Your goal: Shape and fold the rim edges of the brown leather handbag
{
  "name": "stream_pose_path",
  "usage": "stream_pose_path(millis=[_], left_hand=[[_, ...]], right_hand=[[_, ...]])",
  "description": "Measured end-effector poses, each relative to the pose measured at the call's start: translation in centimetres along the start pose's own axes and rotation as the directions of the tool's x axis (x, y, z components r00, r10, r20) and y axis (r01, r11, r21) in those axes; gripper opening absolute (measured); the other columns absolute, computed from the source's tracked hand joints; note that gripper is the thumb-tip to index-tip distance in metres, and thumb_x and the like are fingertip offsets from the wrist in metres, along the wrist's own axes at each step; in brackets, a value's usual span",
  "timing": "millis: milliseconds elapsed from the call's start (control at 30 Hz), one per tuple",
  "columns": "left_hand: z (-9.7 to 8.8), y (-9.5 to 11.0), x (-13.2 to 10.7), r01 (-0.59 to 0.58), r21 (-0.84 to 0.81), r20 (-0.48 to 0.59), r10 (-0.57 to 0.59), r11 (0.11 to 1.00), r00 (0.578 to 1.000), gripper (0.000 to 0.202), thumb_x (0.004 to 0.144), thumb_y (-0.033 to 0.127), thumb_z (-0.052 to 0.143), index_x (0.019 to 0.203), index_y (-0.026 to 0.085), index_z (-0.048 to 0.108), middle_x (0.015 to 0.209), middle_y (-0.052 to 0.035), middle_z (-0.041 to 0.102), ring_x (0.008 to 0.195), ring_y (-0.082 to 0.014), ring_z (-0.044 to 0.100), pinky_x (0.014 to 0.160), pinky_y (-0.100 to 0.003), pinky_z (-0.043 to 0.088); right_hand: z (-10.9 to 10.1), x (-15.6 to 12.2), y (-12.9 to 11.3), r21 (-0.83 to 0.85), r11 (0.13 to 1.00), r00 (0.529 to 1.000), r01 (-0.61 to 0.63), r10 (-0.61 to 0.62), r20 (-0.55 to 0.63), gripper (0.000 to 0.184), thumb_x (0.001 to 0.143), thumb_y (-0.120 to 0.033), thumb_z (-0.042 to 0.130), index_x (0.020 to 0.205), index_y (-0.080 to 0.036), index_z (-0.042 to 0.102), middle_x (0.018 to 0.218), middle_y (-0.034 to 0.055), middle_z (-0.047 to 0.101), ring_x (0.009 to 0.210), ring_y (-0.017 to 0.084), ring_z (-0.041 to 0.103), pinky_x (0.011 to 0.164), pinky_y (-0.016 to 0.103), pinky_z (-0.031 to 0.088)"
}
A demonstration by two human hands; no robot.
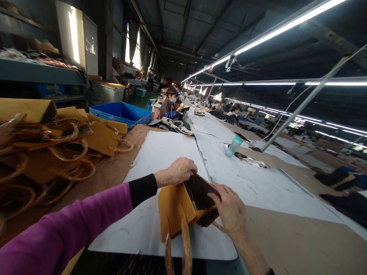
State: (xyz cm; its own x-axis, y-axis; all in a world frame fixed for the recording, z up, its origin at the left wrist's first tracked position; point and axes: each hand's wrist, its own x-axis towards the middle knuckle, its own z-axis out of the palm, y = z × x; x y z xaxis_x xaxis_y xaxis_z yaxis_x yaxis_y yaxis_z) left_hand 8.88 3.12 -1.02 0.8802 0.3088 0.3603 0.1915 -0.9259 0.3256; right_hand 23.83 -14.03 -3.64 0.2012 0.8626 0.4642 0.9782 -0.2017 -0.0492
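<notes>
In front of me a mustard-yellow handbag (176,205) is held tilted above white paper (138,236), its dark inside facing up and right. A handle wrapped in clear film (187,244) hangs from its near side, past the table's front edge. My left hand (178,170) is closed on the bag's far upper edge, fingers curled in. On the right, my right hand (231,207) grips the bag's other edge between thumb and fingers. The palm hides part of that side.
Piled on the left are several yellow bags (102,136) with wrapped handles. Behind them stands a blue bin (121,111). A teal bottle (233,146) is on the table to the right, near a slanted metal pole (302,105). A masked co-worker (169,105) sits further along.
</notes>
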Motion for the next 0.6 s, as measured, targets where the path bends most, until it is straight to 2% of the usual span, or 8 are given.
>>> stream_pose_path(millis=[133,233,367,533,600], left_hand=[[0.0,0.4,0.0,0.031,0.023,0.005,-0.031,0.999,0.999,0.024,0.076,0.008,0.048,0.085,0.016,0.07,0.086,-0.0044,0.067,0.081,-0.0158,0.06,0.075,-0.023,0.045],[0.0,0.6,0.0,0.057,0.039,0.007,-0.057,0.998,0.998,0.025,0.075,0.008,0.048,0.085,0.017,0.069,0.086,-0.0043,0.066,0.081,-0.0166,0.06,0.074,-0.024,0.045],[0.0,0.8,-0.2,0.05,0.066,0.007,-0.05,0.997,0.999,0.024,0.075,0.009,0.047,0.082,0.018,0.068,0.084,-0.0036,0.065,0.081,-0.0168,0.06,0.073,-0.024,0.045],[0.1,0.6,-0.3,0.041,0.082,0.009,-0.042,0.996,0.999,0.023,0.076,0.011,0.047,0.081,0.019,0.068,0.085,-0.0027,0.065,0.081,-0.0166,0.06,0.071,-0.023,0.044],[0.1,0.5,-0.4,0.041,0.092,0.003,-0.041,0.995,0.999,0.023,0.076,0.012,0.046,0.082,0.019,0.068,0.085,-0.0026,0.065,0.081,-0.0172,0.06,0.07,-0.024,0.044]], right_hand=[[0.2,0.2,-1.0,-0.158,0.983,0.99,0.097,-0.112,-0.086,0.01,0.088,-0.021,0.052,0.088,-0.019,0.061,0.082,0.0033,0.059,0.082,0.021,0.05,0.075,0.032,0.037],[0.2,0.2,-1.5,-0.244,0.962,0.978,0.124,-0.16,-0.136,0.012,0.087,-0.019,0.052,0.078,-0.018,0.059,0.075,0.004,0.055,0.076,0.022,0.047,0.071,0.033,0.035],[0.4,0.2,-1.7,-0.318,0.94,0.964,0.12,-0.187,-0.188,0.017,0.088,-0.017,0.049,0.075,-0.018,0.059,0.071,0.0043,0.053,0.075,0.023,0.045,0.069,0.034,0.033],[0.3,0.1,-1.0,-0.093,0.994,0.989,0.052,-0.065,-0.136,0.013,0.088,-0.024,0.053,0.078,-0.021,0.06,0.075,0.0009,0.054,0.078,0.02,0.048,0.07,0.03,0.035],[0.2,-0.3,-0.7,-0.061,0.998,0.991,0.022,-0.03,-0.131,0.008,0.087,-0.026,0.056,0.083,-0.021,0.06,0.079,0.0003,0.054,0.079,0.019,0.049,0.069,0.028,0.035]])
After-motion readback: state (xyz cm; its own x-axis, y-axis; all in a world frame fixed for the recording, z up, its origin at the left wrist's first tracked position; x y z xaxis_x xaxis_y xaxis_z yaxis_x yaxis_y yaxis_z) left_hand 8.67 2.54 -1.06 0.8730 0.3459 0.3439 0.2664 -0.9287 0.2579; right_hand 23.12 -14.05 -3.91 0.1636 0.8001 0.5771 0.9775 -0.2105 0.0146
